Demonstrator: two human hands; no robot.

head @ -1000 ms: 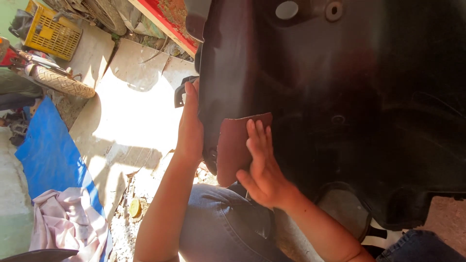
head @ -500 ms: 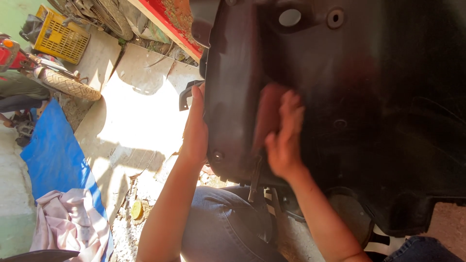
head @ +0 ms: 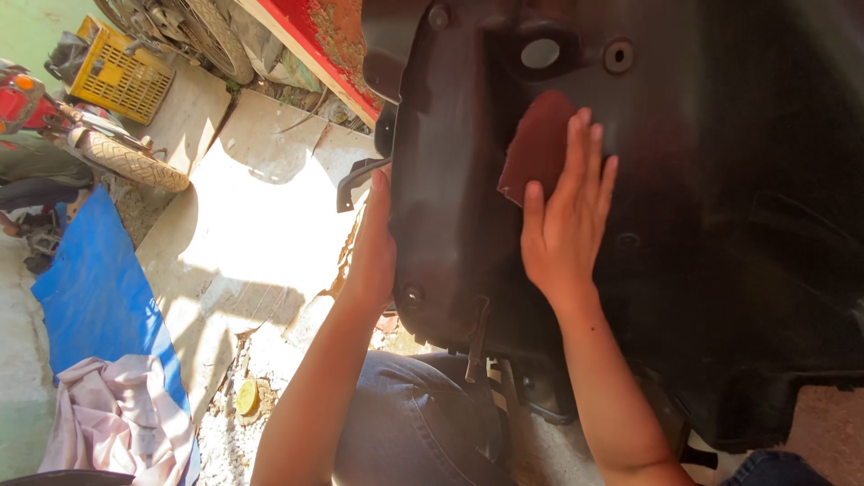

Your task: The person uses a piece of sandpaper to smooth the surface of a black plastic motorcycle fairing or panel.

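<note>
A large black plastic panel (head: 720,234) with round holes near its top fills the right of the view. My right hand (head: 562,216) lies flat on it, fingers stretched, pressing a reddish-brown sheet of sandpaper (head: 537,144) against the surface. My left hand (head: 372,252) grips the panel's left edge from behind, fingers hidden behind the plastic. My knees in blue jeans (head: 414,423) sit below the panel.
Sunlit concrete ground (head: 252,234) lies to the left. On it are a blue tarp (head: 99,297), a pink cloth (head: 117,423), a yellow crate (head: 121,76), a small wheeled machine with a tyre (head: 126,162) and a red painted beam (head: 324,45).
My right hand slid the sandpaper upward across the panel, from its lower edge toward the holes near the top. The left hand stayed on the panel's edge.
</note>
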